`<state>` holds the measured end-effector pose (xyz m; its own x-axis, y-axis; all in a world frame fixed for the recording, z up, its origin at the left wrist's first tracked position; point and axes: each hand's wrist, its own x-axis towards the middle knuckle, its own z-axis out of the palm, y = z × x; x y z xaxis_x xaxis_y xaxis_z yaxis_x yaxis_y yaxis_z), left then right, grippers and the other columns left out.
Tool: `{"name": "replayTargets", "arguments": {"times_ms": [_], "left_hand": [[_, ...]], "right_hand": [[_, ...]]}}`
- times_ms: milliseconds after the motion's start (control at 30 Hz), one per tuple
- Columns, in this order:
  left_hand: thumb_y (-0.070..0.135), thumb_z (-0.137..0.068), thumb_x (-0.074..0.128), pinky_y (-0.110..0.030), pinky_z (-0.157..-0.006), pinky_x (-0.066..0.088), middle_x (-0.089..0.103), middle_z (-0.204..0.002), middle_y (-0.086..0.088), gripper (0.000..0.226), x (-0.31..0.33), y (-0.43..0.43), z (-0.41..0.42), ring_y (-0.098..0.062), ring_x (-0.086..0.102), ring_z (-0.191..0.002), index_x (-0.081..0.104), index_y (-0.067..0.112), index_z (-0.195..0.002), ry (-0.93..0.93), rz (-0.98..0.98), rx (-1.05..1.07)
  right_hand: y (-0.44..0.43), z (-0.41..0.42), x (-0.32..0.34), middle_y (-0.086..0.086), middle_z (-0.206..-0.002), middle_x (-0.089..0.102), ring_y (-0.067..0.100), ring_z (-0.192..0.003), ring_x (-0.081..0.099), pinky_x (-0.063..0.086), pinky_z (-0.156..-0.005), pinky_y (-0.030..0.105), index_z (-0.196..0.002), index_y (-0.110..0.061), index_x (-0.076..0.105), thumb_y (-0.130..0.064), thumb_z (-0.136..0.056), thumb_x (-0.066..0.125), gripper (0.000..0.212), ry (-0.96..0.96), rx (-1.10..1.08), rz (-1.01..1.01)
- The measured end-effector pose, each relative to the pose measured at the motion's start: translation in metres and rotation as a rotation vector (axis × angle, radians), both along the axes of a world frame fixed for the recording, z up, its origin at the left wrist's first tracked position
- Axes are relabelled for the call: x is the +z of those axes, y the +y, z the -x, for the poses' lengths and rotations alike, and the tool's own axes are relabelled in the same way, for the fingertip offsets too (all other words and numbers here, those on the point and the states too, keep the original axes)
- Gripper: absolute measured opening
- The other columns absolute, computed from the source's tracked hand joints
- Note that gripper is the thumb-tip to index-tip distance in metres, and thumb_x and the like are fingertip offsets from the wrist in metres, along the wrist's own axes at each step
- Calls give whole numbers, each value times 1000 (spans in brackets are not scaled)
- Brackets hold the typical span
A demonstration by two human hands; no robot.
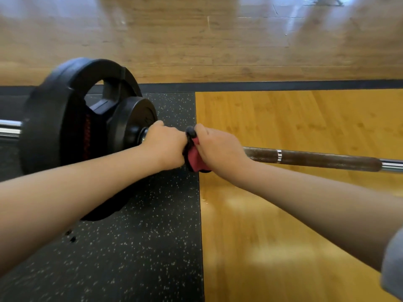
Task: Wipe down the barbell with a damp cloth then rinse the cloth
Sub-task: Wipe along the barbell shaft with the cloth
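The barbell (322, 159) lies across the floor, its brown shaft running off to the right and its chrome sleeve end showing at the far left. Black weight plates (65, 118) sit on its left end. A red and black cloth (195, 156) is wrapped round the shaft just right of the plates. My left hand (165, 147) grips the shaft beside the smaller plate, touching the cloth. My right hand (218, 147) is curled round the cloth on the shaft. The bar under both hands is hidden.
The plates rest on a black speckled rubber mat (141, 247). A glossy wooden platform (294, 214) lies to the right, with a dark border strip (261, 86) and lighter wood flooring beyond it. A grey sleeve (392, 269) shows at the right edge.
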<state>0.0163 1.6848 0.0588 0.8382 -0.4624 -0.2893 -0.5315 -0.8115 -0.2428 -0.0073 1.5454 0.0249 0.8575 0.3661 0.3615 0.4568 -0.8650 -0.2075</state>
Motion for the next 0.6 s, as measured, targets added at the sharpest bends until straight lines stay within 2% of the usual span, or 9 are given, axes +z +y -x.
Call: {"name": "replayTargets", "arguments": {"times_ms": [67, 100, 167, 233, 300, 400, 467, 500, 600], "left_hand": [[48, -84, 60, -29, -72, 34, 54, -80, 6, 28, 8, -2, -10, -20, 52, -77, 46, 24, -82, 194, 63, 104], [52, -80, 66, -28, -70, 36, 54, -84, 7, 34, 13, -3, -16, -17, 53, -80, 48, 27, -94, 306, 76, 158], [45, -76, 74, -28, -67, 40, 55, -88, 8, 43, 19, -6, -27, -12, 53, -78, 50, 27, -108, 503, 106, 216], [35, -76, 77, -28, -69, 44, 59, -84, 6, 47, 18, -10, -36, -11, 56, -75, 53, 22, -113, 636, 120, 233], [28, -77, 78, -28, -70, 50, 64, -76, 3, 45, 14, -13, -42, -12, 61, -67, 51, 19, -112, 734, 77, 271], [13, -83, 72, -35, -67, 56, 69, -77, -8, 41, 5, -17, -45, -19, 64, -62, 49, 11, -117, 835, -8, 330], [10, -87, 65, -31, -54, 54, 67, -69, -7, 30, 3, -16, -44, -19, 63, -56, 52, 10, -114, 839, 16, 361], [14, -88, 64, -29, -51, 51, 66, -68, -4, 24, 4, -15, -43, -17, 62, -55, 53, 14, -109, 783, 13, 332], [34, -87, 58, -27, -62, 40, 64, -83, 5, 22, 6, -11, -27, -15, 62, -74, 48, 27, -106, 367, -107, 112]], "right_hand": [[-15, 2, 7, 0, -61, 50, 20, -47, 45, 10, -39, 20, -80, -8, 51, -7, -85, 65, 14, 96, 42, 44], [-22, 3, 10, -2, -68, 47, 21, -55, 48, 17, -40, 25, -86, -10, 48, -11, -93, 57, 11, 168, 33, 78], [-45, 9, 14, -2, -79, 45, 25, -69, 49, 29, -52, 32, -93, -14, 39, -19, -101, 41, 10, 275, -69, 138], [-78, 15, 17, 3, -85, 51, 29, -78, 50, 30, -58, 34, -96, -13, 40, -21, -101, 38, 10, 305, -138, 157], [-105, 22, 22, 2, -85, 50, 28, -77, 49, 30, -59, 35, -94, -15, 38, -21, -101, 39, 10, 328, -195, 160], [-119, 27, 22, -2, -80, 45, 24, -72, 43, 32, -58, 36, -91, -17, 34, -24, -102, 37, 14, 331, -221, 149], [-110, 27, 21, -3, -81, 44, 22, -72, 40, 28, -57, 35, -92, -17, 35, -26, -103, 36, 14, 290, -202, 151], [-101, 26, 19, -3, -82, 44, 22, -72, 39, 26, -57, 34, -94, -16, 38, -27, -103, 35, 14, 268, -181, 142], [-67, 18, 13, -3, -80, 45, 21, -67, 43, 23, -51, 30, -99, -10, 48, -26, -102, 35, 21, 225, -135, 80]]}}
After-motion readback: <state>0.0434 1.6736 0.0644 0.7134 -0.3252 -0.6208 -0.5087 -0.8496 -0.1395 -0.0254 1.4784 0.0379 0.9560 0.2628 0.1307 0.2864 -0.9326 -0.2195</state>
